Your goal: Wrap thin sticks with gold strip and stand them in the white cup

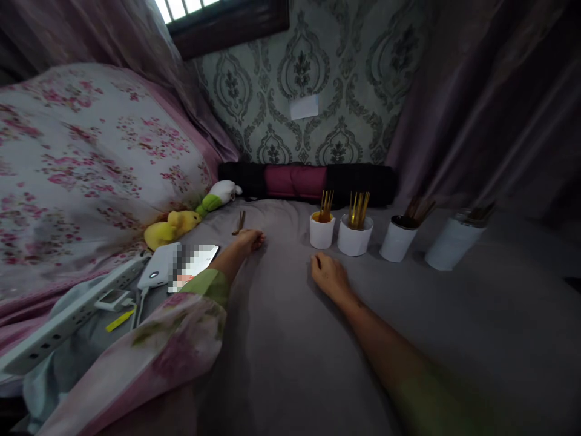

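Observation:
My left hand (250,240) rests on the grey sheet with its fingers curled in, and nothing shows in them. Just beyond its wrist lie a few short brown sticks (239,223). My right hand (330,275) is closed in a loose fist on the sheet, also with nothing visible in it. In front of it stands a white-wrapped cup (321,233) holding thin golden sticks. Beside that is a wider white cup (355,239) with more golden sticks. Farther right, two white-wrapped containers, one dark inside (398,241) and one taller (454,242), hold brown sticks.
On the left lie a white power strip (77,312), a white power bank (158,266), a lit phone (200,263) and a yellow tag (119,321). Yellow (172,228) and green-white plush toys (220,195) sit behind them. A black-and-maroon roll (295,180) lies along the wall.

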The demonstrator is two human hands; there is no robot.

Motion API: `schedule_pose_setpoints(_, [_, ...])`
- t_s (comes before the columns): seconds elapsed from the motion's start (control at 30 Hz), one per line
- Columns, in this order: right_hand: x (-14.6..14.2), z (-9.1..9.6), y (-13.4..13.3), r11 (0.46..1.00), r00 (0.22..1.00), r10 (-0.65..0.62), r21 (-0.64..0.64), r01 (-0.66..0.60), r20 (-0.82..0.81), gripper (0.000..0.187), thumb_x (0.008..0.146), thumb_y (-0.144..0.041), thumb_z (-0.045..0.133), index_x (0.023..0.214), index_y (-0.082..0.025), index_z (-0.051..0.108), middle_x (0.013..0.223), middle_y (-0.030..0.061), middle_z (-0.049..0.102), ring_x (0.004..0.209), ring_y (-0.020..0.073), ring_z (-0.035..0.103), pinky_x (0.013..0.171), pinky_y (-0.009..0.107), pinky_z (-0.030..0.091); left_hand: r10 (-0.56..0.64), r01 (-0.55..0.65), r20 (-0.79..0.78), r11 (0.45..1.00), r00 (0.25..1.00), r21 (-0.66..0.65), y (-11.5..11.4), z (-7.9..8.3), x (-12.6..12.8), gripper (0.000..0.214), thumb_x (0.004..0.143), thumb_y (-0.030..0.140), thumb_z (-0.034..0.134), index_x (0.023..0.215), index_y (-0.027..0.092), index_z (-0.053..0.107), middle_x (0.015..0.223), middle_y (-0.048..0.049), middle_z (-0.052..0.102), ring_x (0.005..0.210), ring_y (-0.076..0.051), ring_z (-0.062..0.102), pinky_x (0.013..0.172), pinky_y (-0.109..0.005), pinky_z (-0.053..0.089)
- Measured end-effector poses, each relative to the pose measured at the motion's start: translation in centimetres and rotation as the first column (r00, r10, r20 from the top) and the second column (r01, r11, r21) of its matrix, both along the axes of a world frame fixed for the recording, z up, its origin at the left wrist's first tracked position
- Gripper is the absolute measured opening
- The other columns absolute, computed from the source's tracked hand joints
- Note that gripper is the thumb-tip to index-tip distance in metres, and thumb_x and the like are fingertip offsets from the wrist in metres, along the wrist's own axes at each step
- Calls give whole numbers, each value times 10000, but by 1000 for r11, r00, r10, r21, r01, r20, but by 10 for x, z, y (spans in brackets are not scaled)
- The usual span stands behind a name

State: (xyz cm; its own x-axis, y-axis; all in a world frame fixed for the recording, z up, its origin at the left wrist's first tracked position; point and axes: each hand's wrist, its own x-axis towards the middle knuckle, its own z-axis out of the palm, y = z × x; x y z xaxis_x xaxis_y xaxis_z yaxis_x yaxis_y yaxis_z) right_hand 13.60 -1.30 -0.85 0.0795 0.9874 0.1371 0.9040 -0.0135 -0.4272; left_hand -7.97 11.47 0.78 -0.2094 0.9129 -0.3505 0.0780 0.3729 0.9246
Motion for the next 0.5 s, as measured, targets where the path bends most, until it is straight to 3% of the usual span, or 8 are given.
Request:
schedule_pose_setpoints(0.33, [-1,0,1,1000,1000,-16,-4,16,10,385,891,-369,282,901,-186,620,849,91,650,762,169,582,637,254,338,74,-84,-316,996,946,-17,6,24,-25,205,843,290,485,895,105,557,766,-17,568,595,-77,525,532,-224,456])
schedule_pose_setpoints(0.5, [-1,1,0,1000,1000,-13,9,12,15,387,890,-370,279,897,-189,621,860,88,655,760,167,584,634,253,342,96,-86,-473,995,876,41,16,29,-37,91,754,135,563,671,107,540,476,27,477,452,-82,461,471,-211,376])
